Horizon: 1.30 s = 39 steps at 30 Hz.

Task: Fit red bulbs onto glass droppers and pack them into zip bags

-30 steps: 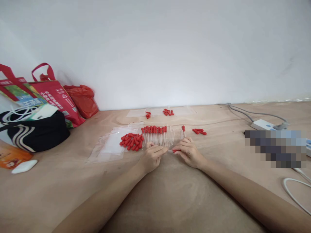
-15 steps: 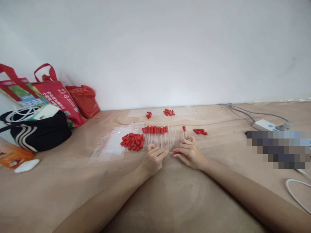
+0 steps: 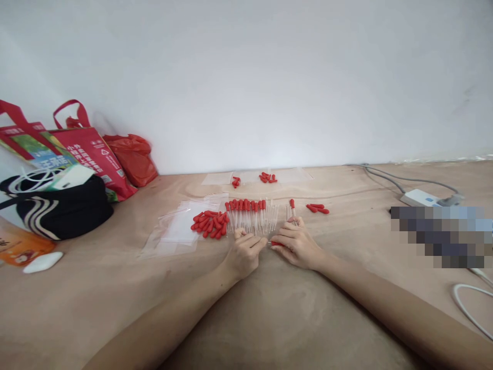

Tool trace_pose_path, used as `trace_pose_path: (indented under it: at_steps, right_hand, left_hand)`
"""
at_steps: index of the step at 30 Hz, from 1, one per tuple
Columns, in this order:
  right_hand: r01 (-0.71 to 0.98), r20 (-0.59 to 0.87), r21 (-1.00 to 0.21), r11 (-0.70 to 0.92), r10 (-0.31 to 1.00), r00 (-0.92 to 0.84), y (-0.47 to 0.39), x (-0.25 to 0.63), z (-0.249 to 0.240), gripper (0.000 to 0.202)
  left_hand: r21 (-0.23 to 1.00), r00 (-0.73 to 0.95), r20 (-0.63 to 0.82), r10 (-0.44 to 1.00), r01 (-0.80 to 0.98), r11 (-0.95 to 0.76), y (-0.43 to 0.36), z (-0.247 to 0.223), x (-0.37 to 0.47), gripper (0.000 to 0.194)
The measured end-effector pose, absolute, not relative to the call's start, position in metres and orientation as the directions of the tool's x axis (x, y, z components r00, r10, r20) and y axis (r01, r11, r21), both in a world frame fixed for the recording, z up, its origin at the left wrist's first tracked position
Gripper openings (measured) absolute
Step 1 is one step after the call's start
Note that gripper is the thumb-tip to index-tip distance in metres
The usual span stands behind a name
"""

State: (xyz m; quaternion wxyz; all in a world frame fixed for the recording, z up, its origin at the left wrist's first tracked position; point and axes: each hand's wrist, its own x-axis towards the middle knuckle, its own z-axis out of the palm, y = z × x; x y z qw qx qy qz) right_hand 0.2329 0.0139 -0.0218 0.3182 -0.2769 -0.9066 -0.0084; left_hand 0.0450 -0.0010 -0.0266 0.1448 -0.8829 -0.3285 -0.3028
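My left hand is closed in a pinch on a thin clear dropper tube, most of it hidden by the fingers. My right hand grips a red rubber dropper bulb at the tube's right end. Just beyond my hands lies a row of droppers with red bulbs, beside several bare glass tubes. A heap of loose red bulbs is left of the row. Past my right fingers lies another red-topped dropper.
Clear plastic bags lie left of the bulbs. Further back are small red bulbs on more bags. Shopping bags and a black pouch stand at left. A power strip with cables is at right, near a blurred-out patch.
My right hand has shifted slightly left with the red bulb, narrowing the gap to my left hand. The left hand stays almost where it was.
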Motion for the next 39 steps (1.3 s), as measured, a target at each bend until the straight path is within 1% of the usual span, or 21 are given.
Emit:
trace_pose_path:
  at_steps: [5,7,8,9,11,13,14,15,16,18,19,21,22,23,24,26,28,30,33,36,39]
  right_hand:
    - [0.521,0.579,-0.186,0.833,0.521,-0.627,0.015,0.234,-0.018,0.018]
    - [0.535,0.577,-0.229,0.813,0.556,-0.598,0.018,0.238,-0.017,0.017]
    - [0.539,0.578,-0.270,0.798,0.582,-0.572,0.019,0.240,-0.017,0.016]
    - [0.537,0.580,-0.331,0.776,0.616,-0.533,0.021,0.242,-0.017,0.015]
    - [0.490,0.577,-0.530,0.692,0.718,-0.389,0.022,0.241,-0.020,0.017]
    - [0.337,0.507,-0.765,0.548,0.836,-0.210,0.022,0.234,-0.025,0.028]
    - [0.231,0.446,-0.852,0.470,0.882,-0.151,0.021,0.229,-0.027,0.034]
    - [0.129,0.386,-0.907,0.400,0.914,-0.125,0.019,0.223,-0.029,0.038]
    - [0.047,0.338,-0.937,0.346,0.933,-0.123,0.018,0.217,-0.030,0.040]
    - [-0.030,0.295,-0.955,0.294,0.946,-0.132,0.020,0.211,-0.030,0.040]
    - [-0.024,0.297,-0.955,0.296,0.948,-0.114,0.023,0.212,-0.028,0.040]
    - [0.092,0.316,-0.943,0.320,0.947,-0.047,0.036,0.223,-0.022,0.043]
    - [0.209,0.331,-0.922,0.325,0.944,-0.006,0.045,0.232,-0.018,0.042]
    - [0.350,0.328,-0.889,0.296,0.944,0.034,0.054,0.243,-0.014,0.040]
    - [0.489,0.307,-0.839,0.239,0.950,0.064,0.063,0.255,-0.011,0.037]
    - [0.712,0.241,-0.695,0.100,0.966,0.099,0.078,0.272,-0.006,0.035]
    - [0.846,0.171,-0.533,-0.017,0.977,0.127,0.089,0.280,-0.005,0.035]
    - [0.912,0.119,-0.398,-0.104,0.979,0.163,0.095,0.277,-0.007,0.036]
    - [0.945,0.085,-0.272,-0.179,0.974,0.209,0.100,0.265,-0.011,0.040]
    - [0.959,0.076,-0.210,-0.188,0.975,0.208,0.103,0.256,-0.013,0.042]
    - [0.966,0.096,-0.202,-0.164,0.978,0.186,0.104,0.255,-0.015,0.044]
  left_hand:
    - [-0.005,0.583,0.621,0.524,0.671,-0.741,0.000,-0.023,0.044,0.026]
    - [0.031,0.558,0.620,0.551,0.685,-0.728,0.001,-0.021,0.043,0.022]
    - [0.051,0.536,0.625,0.567,0.697,-0.715,0.002,-0.020,0.042,0.021]
    - [0.072,0.514,0.627,0.585,0.710,-0.700,0.002,-0.020,0.042,0.020]
    - [0.116,0.468,0.627,0.623,0.734,-0.669,0.002,-0.020,0.043,0.021]
    - [0.173,0.424,0.619,0.661,0.747,-0.642,0.000,-0.020,0.048,0.024]
    - [0.206,0.405,0.611,0.680,0.749,-0.630,-0.001,-0.020,0.051,0.025]
    - [0.236,0.389,0.600,0.699,0.748,-0.620,-0.003,-0.020,0.055,0.027]
    - [0.264,0.379,0.588,0.714,0.745,-0.613,-0.005,-0.019,0.058,0.028]
    - [0.306,0.370,0.569,0.735,0.734,-0.606,-0.008,-0.017,0.064,0.028]
    - [0.323,0.364,0.566,0.740,0.728,-0.605,-0.009,-0.016,0.065,0.026]
    - [0.345,0.331,0.570,0.752,0.734,-0.585,-0.009,-0.015,0.067,0.021]
    - [0.348,0.306,0.570,0.762,0.751,-0.562,-0.008,-0.015,0.067,0.018]
    - [0.344,0.280,0.566,0.775,0.774,-0.531,-0.007,-0.015,0.067,0.015]
    - [0.335,0.256,0.556,0.790,0.801,-0.496,-0.005,-0.016,0.067,0.014]
    - [0.308,0.218,0.529,0.820,0.851,-0.425,0.002,-0.016,0.068,0.012]
    - [0.272,0.203,0.501,0.841,0.886,-0.376,0.012,-0.016,0.073,0.011]
    - [0.229,0.204,0.489,0.848,0.908,-0.351,0.024,-0.013,0.081,0.012]
    - [0.182,0.210,0.476,0.854,0.927,-0.329,0.041,-0.011,0.097,0.014]
    - [0.165,0.213,0.450,0.868,0.935,-0.315,0.052,-0.011,0.114,0.014]
    - [0.166,0.207,0.419,0.884,0.940,-0.299,0.057,-0.013,0.128,0.022]
